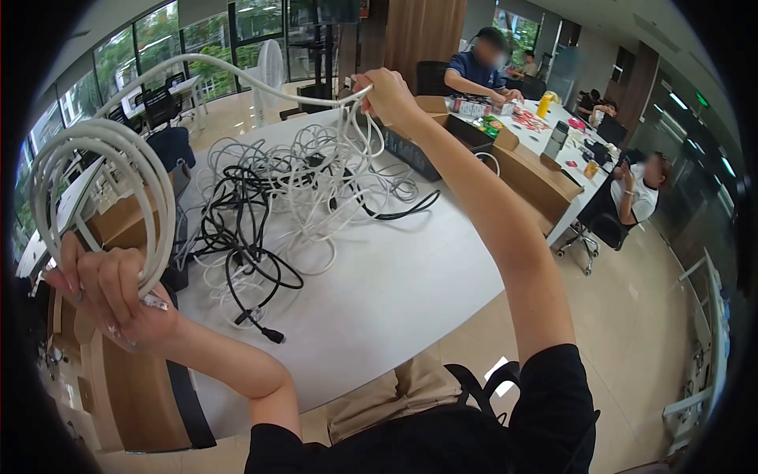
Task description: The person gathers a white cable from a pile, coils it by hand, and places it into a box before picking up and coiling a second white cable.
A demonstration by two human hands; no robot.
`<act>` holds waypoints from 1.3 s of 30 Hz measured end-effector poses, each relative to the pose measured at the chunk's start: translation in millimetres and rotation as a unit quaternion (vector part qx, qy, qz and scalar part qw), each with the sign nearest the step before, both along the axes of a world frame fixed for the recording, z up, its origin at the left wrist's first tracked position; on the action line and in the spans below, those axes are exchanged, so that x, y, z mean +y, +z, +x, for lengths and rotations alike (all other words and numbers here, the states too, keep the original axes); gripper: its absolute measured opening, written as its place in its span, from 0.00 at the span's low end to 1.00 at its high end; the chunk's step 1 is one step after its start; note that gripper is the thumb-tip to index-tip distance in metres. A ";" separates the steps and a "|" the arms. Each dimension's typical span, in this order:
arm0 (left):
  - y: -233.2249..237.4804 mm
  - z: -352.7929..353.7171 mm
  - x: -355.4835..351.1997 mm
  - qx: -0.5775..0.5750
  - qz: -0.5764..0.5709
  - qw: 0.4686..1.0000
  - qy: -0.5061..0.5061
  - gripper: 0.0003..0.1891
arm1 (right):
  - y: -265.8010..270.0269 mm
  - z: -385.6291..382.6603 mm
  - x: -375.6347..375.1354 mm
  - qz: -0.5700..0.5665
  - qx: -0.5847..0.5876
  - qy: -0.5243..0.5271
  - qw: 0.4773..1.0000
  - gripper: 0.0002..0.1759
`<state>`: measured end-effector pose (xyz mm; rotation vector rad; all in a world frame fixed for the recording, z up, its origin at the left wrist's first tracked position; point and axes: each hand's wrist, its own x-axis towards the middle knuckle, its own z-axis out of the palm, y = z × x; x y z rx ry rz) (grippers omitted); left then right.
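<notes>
My left hand (pixel 118 296) is closed around a coil of thick white cable (pixel 162 197), raised at the left above the table's edge. From the coil, one length of the cable arches over to my right hand (pixel 387 99), which grips it above the far side of the table. Under my right hand, white strands hang down to a tangled pile of white cables (pixel 304 186) on the white table (pixel 379 308). Black cables (pixel 245 205) run through the pile's left part, and a black connector (pixel 272 336) lies toward the front.
Open cardboard boxes (pixel 138 387) stand along the table's left side. Another open box (pixel 537 178) and a dark box (pixel 414 158) are at the back right. Beyond, a person in dark blue (pixel 478 75) works at a cluttered table, and a person in white (pixel 643 193) sits farther right.
</notes>
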<state>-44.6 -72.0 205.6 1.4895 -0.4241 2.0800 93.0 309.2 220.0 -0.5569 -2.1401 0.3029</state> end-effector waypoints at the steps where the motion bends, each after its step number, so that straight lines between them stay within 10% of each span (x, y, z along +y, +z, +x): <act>1: 0.6 -0.2 3.8 0.005 -0.013 1.000 0.001 0.16 | 12.0 2.1 -8.0 -0.064 0.035 0.018 0.997 0.21; 9: -7.7 -2.4 19.4 -0.069 -0.051 0.993 0.077 0.15 | 71.5 -4.8 8.9 -0.084 0.413 0.200 0.885 0.22; 10: -18.3 -11.1 22.9 0.030 -0.055 0.949 0.310 0.16 | 75.2 0.4 4.2 -0.094 0.436 0.215 0.869 0.21; 12: -39.9 -28.2 28.5 0.109 -0.052 0.579 0.806 0.23 | 77.5 4.9 1.7 -0.078 0.474 0.166 0.861 0.23; 15: -38.5 -44.6 41.9 0.151 -0.064 0.840 0.517 0.23 | 82.7 35.2 10.0 -0.098 0.517 0.144 0.838 0.24; 18: -37.5 -35.5 54.9 0.109 -0.100 0.941 0.305 0.22 | 92.1 65.3 34.5 -0.131 0.557 0.165 0.803 0.24; 23: -24.6 11.8 92.6 -0.011 -0.137 0.982 0.131 0.15 | 97.4 108.6 50.1 -0.003 0.597 0.119 0.794 0.24; 26: -19.6 13.4 120.3 0.202 -0.056 0.976 -0.060 0.21 | 89.8 140.2 51.7 -0.013 0.583 0.110 0.805 0.24; 28: -22.6 24.0 122.8 0.161 -0.105 0.978 -0.080 0.18 | 103.0 170.7 89.2 -0.046 0.667 0.218 0.711 0.24; 33: -24.0 58.2 141.8 0.071 -0.213 0.972 -0.076 0.16 | 99.9 229.1 48.9 0.077 0.539 0.040 0.838 0.19; 39: -31.5 56.3 153.6 0.045 -0.284 0.951 -0.117 0.19 | 84.6 293.6 69.3 0.122 0.510 -0.019 0.851 0.21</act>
